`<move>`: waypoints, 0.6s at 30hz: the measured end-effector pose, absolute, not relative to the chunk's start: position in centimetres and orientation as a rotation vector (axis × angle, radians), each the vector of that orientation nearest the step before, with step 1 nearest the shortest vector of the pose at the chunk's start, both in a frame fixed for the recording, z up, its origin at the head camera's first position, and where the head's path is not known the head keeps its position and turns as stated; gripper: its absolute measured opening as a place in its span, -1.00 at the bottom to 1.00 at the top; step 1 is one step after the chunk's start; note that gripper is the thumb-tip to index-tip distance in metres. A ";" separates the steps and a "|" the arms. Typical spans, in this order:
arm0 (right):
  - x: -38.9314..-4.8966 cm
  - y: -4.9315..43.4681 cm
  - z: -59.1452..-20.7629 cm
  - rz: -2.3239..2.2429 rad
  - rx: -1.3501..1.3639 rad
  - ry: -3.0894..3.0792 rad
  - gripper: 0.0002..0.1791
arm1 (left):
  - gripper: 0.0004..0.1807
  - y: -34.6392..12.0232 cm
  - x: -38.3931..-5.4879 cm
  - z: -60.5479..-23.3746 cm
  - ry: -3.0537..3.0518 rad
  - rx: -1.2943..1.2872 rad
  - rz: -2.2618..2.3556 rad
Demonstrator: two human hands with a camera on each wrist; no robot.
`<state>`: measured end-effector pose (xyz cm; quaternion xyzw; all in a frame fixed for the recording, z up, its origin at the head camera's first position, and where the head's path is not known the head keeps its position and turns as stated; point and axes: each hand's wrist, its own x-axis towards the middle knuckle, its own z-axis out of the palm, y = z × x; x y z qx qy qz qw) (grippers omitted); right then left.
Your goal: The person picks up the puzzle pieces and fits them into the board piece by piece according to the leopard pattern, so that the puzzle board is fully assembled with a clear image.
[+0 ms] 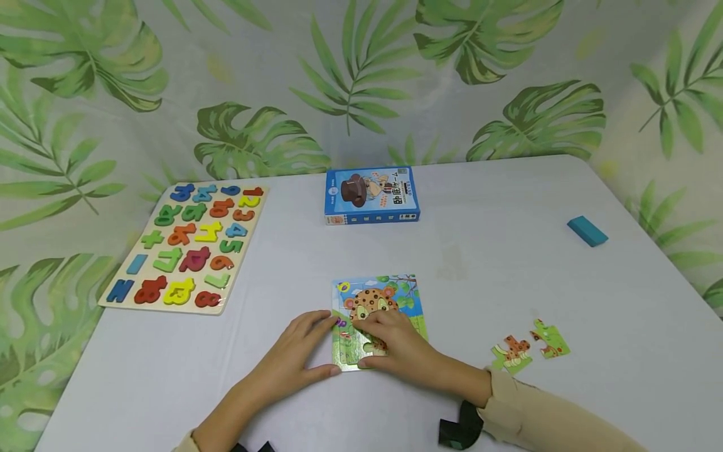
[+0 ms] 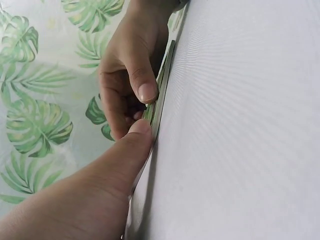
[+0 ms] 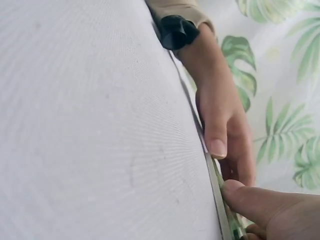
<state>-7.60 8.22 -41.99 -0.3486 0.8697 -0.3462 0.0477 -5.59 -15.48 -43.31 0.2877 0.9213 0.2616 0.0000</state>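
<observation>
The leopard puzzle [image 1: 375, 298] lies flat on the white table, between the person's two hands. It's a glossy, bright square: an orange-brown spotted face with pink ears and pale green eyes, blue sky with white clouds, a leafy branch in the far right corner and green grass below. Near the left fingertips there's a small purple shape, and just beyond it a yellow one. The corner between the two thumbs is a shiny green.

The left hand [image 1: 296, 351] is loose, its fingertips and thumb touching the puzzle's left side. The right hand [image 1: 403, 348] bends over the lower part, covering the leopard's chin; whether it pinches a piece or only presses, I can't tell.

To the right of that hand, well apart from it, lie a spotted piece [image 1: 513, 353] with pale claws and a greener piece [image 1: 552, 339]. Beyond both hands sits a blue box [image 1: 373, 196].
</observation>
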 end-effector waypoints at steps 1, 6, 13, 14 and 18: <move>-7.6 8.1 -42.1 -1.049 -1.064 2.659 -0.34 | -0.16 -15.5 -5.6 -43.3 2.893 0.909 0.820; -7.8 7.7 -42.1 -1.046 -1.036 2.673 -0.36 | -0.32 -15.6 -5.6 -43.3 2.884 1.012 0.816; -7.9 7.6 -41.9 -0.938 -1.067 2.750 -0.36 | -0.56 -15.6 -5.8 -43.2 2.873 1.256 0.784; -7.9 7.6 -41.9 -0.900 -1.081 2.773 -0.36 | -0.57 -15.6 -5.7 -43.1 2.872 1.259 0.781; -8.0 7.8 -41.8 -0.783 -1.126 2.796 -0.36 | -0.58 -15.6 -5.6 -43.0 2.873 1.233 0.784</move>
